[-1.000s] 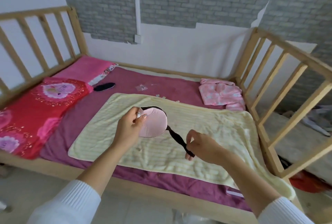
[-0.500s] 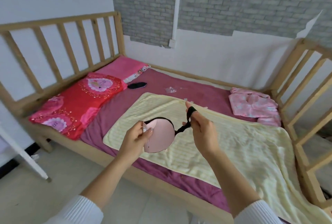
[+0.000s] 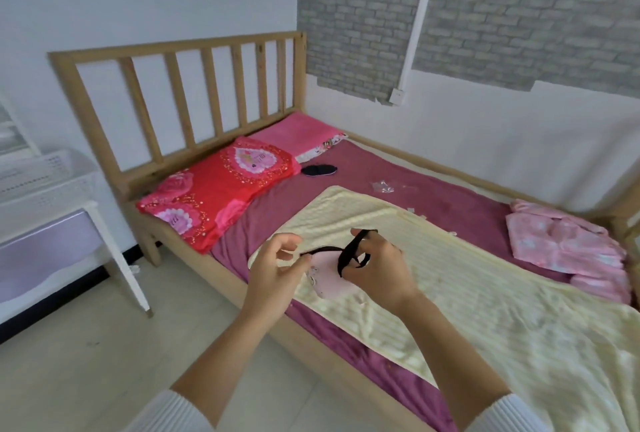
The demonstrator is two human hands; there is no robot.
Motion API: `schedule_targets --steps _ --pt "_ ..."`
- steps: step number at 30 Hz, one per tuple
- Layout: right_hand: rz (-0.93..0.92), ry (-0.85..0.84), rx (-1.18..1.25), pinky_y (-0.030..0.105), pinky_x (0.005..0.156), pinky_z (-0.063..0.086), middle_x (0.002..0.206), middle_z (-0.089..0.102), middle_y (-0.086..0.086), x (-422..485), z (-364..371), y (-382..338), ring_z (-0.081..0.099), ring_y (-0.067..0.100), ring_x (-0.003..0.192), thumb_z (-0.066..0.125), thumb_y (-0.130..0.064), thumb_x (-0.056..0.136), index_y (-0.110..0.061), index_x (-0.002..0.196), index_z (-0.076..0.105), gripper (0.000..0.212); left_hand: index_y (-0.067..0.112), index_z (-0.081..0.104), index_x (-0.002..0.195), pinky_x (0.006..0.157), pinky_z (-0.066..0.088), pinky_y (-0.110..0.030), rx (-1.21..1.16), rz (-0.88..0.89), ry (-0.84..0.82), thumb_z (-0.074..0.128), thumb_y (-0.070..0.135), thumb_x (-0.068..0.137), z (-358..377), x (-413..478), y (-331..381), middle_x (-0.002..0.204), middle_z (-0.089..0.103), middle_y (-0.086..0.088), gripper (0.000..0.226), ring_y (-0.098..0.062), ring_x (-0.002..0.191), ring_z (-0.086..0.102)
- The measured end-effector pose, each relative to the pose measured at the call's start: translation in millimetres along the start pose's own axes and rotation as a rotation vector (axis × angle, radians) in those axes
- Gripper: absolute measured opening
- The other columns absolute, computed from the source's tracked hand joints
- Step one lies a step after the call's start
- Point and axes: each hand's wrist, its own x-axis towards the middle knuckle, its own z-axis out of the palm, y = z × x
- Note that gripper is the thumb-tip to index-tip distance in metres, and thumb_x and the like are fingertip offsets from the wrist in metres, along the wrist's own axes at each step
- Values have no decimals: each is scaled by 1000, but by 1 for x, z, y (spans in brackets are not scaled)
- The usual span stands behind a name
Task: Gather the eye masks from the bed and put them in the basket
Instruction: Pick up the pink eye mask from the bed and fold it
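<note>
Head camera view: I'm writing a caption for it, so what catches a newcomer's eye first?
Both hands, left hand and right hand, hold a pink eye mask by its black strap over the yellow blanket. Behind, a red pillow lies at the headboard, with a dark eye mask beside it.

A pink eye mask [image 3: 329, 279] with a black elastic strap [image 3: 349, 255] hung between the two hands, low at the picture's centre, its pale padded side facing up and the strap looped and twisted above it. A second, dark eye mask [image 3: 319, 170] lay flat on the purple sheet at twelve o'clock from the first. The white slotted basket [image 3: 45, 182] stood at nine o'clock, off the bed.
</note>
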Motion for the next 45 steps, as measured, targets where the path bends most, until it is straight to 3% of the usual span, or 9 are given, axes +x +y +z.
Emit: schedule_targets --steps 6,11,14,18,23,28,32,39,45 --pt "-172 -48 -316 40 110 19 136 55 -3 26 59 -34 40 5 133 63 -18 75 -15 75 69 7 57 67 71 92 37 -27 208 93 -56 69 53 68 -42 24 -15 97 56 8 5 -16 108 46" --pt "-204 -147 -340 39 112 15 132 56 -1 60 125 -80 41 7 131 62 -18 76 -9 81 70 13 57 67 61 86 40 -29 216 63 -68 77 38 67 -106 53 -40 92 58 12 23 -14 96 52" --pt "-158 -133 -253 35 103 23 99 66 -6 87 170 -110 58 4 94 63 -27 78 -14 79 68 14 39 74 71 82 46 -31 30 -50 41 76 33 68 -160 74 -64 94 59 7 7 -15 86 61" --pt "-97 -229 -145 33 72 33 57 49 -3 125 228 -150 42 13 56 61 -30 81 -18 64 50 24 18 72 79 72 44 -18 -261 -371 249 68 18 80 -240 100 -98 93 65 2 4 -8 92 64" --pt "-79 -419 151 48 64 46 68 59 18 163 304 -187 50 17 66 67 -33 73 -6 76 58 28 18 61 98 87 40 -31 -532 -641 304 60 25 88 -330 115 -138 105 53 0 12 -16 107 43" --pt "-46 -533 401 33 66 44 67 64 -2 195 360 -236 57 12 65 72 -8 78 -4 72 64 10 16 61 100 95 34 -37 -620 -723 359 61 25 88 -391 133 -170 115 55 -2 15 -17 107 49" --pt "-32 -597 481 6 45 40 40 59 -15 228 392 -278 52 -7 38 62 15 82 -13 63 56 34 19 66 90 87 40 -38 -554 -763 394 63 21 84 -436 157 -193 103 69 2 6 -15 103 61" --pt "46 -602 480 11 49 45 73 67 2 327 483 -312 61 6 59 69 -9 84 -6 83 68 3 12 66 85 77 46 -33 -467 -711 559 66 18 82 -506 231 -228 92 67 -4 7 -19 90 62" --pt "74 -670 457 17 41 43 70 70 16 431 565 -350 62 14 48 72 -13 82 4 94 67 21 10 59 95 69 51 -32 -372 -651 666 69 10 80 -560 307 -265 87 65 -6 18 -20 82 61"
